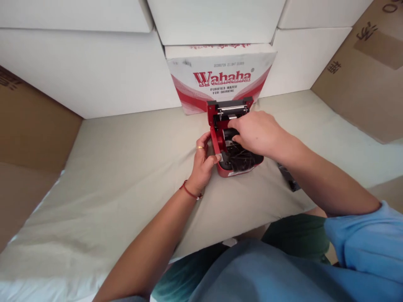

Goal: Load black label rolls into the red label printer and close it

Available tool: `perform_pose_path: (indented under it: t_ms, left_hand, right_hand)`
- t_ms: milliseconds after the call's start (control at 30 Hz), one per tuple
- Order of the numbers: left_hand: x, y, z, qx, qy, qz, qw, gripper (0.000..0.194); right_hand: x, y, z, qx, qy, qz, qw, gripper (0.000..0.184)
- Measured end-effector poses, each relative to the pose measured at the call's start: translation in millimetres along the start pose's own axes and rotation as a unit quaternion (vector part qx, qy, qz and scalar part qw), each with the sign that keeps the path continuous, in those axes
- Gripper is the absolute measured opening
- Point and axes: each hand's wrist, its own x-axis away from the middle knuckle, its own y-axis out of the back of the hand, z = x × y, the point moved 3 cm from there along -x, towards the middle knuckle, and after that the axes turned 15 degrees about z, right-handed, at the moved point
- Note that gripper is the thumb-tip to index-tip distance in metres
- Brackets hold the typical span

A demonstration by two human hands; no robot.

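A red and black label printer (215,142) stands on the cloth-covered table with its lid (233,105) tipped up and back. Inside it lies a black ribbon roll (229,134), and shiny black film (242,162) spreads over the front part. My left hand (203,161) grips the printer's left side, thumb on the front left corner and fingers along the outer wall. From the right, my right hand (256,132) reaches into the open printer, its thumb and fingers closed at the ribbon roll. The hand hides part of the roll and the printer's right side.
Behind the printer stands a Wahaha water carton (220,79), close to the raised lid. White boxes (119,75) form a wall at the back. Brown cartons flank the table (126,180) left and right. A dark object (290,178) lies partly under my right forearm.
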Motion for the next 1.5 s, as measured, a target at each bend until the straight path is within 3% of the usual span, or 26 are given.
perform_pose_path:
  t_ms: [100, 200, 400, 500, 633, 733, 867, 933, 1033, 1100, 1167, 1267, 1333, 1400, 1500]
  left_hand:
    - [-0.2, 0.0, 0.0, -0.008, 0.0, -0.006, 1.0, 0.085]
    - [-0.4, 0.2, 0.8, -0.02, 0.005, -0.014, 1.0, 0.081]
    - [-1.4, -0.4, -0.6, -0.028, 0.009, -0.01, 1.0, 0.082]
    - [-1.4, -1.2, -2.8, -0.026, 0.012, -0.005, 1.0, 0.082]
    - [-1.0, -2.0, -2.3, -0.034, 0.016, -0.011, 0.999, 0.081]
    - [0.2, -2.1, -0.4, -0.043, 0.007, -0.012, 0.999, 0.078]
    - [7.0, -2.8, -11.1, -0.127, -0.007, -0.04, 0.991, 0.069]
    - [13.4, -6.0, -29.1, -0.221, -0.041, -0.071, 0.972, 0.064]
    - [25.2, -22.1, -65.3, -0.388, -0.157, -0.091, 0.904, 0.057]
    - [31.3, -39.3, -82.5, -0.484, -0.213, -0.054, 0.847, 0.053]
    - [34.3, -55.1, -90.7, -0.533, -0.24, -0.001, 0.811, 0.053]
    - [33.4, -68.0, -92.6, -0.559, -0.229, 0.028, 0.797, 0.06]
    - [31.8, -70.8, -91.8, -0.568, -0.215, 0.029, 0.794, 0.064]
    - [31.0, -71.5, -91.0, -0.577, -0.206, 0.029, 0.79, 0.065]
    - [31.8, -71.6, -90.4, -0.584, -0.205, 0.03, 0.785, 0.067]
  right_hand:
    - [-14.7, -1.5, 14.1, 0.054, -0.027, 0.068, 0.996, 0.026]
    - [-23.7, -4.1, 19.8, 0.087, -0.029, 0.085, 0.992, 0.028]
    - [-32.6, -17.8, 9.7, 0.006, 0.009, 0.094, 0.995, 0.032]
    - [-9.8, -19.7, -1.9, -0.097, 0.067, 0.055, 0.991, 0.026]
    - [50.8, -28.4, -13.2, -0.206, 0.175, -0.091, 0.958, 0.028]
    - [90.3, -50.5, -12.3, -0.167, 0.247, -0.134, 0.945, 0.032]
    - [111.2, -79.1, -12.1, -0.099, 0.245, -0.146, 0.953, 0.044]
    - [112.3, -86.5, -14.3, -0.089, 0.25, -0.153, 0.952, 0.049]
    - [109.8, -91.7, -19.7, -0.091, 0.266, -0.17, 0.945, 0.052]
    - [108.6, -93.6, -22.6, -0.096, 0.275, -0.182, 0.939, 0.051]
    - [109.2, -93.9, -23.9, -0.103, 0.284, -0.192, 0.934, 0.049]
    - [110.1, -87.5, -26.3, -0.146, 0.297, -0.202, 0.922, 0.041]
    - [102.3, -77.3, -35.6, -0.218, 0.272, -0.22, 0.911, 0.034]
    - [81.0, -65.3, -55.4, -0.323, 0.195, -0.262, 0.888, 0.036]
    - [24.9, -53.5, -90.4, -0.478, 0.08, -0.297, 0.823, 0.051]
